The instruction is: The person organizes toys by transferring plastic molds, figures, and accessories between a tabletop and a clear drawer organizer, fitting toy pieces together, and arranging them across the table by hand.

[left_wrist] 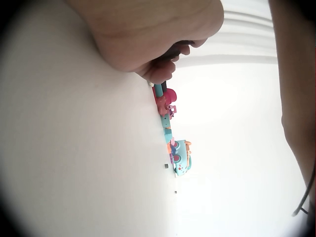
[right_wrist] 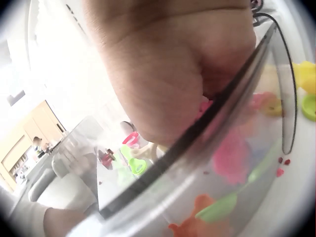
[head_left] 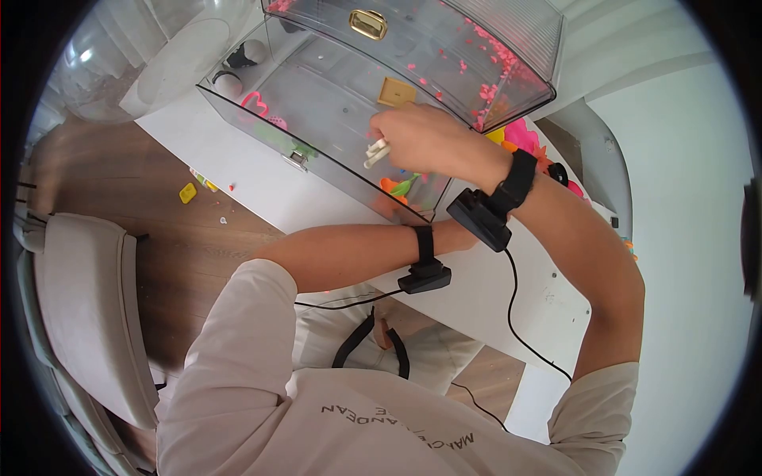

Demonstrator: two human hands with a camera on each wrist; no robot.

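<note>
My right hand (head_left: 429,139) reaches over the front wall into a clear box (head_left: 305,87) and pinches a small cream-coloured piece (head_left: 376,152), its kind unclear. Just beyond the fingers lies a tan square piece (head_left: 395,91) on the box floor. A pink heart-shaped outline (head_left: 254,103) is near the left end, and an orange flower with a green leaf (head_left: 402,186) shows through the near right corner. My left hand (left_wrist: 163,34) rests on the white table with its fingers loosely curled; in the head view the right wrist's camera partly covers it.
The box's raised lid (head_left: 444,47) has a gold handle (head_left: 368,24) and pink bits scattered over it. Bright flowers (head_left: 520,136) lie right of the box. A turquoise toy (left_wrist: 182,158) stands along the table. A yellow piece (head_left: 187,193) is on the floor near a chair (head_left: 91,309).
</note>
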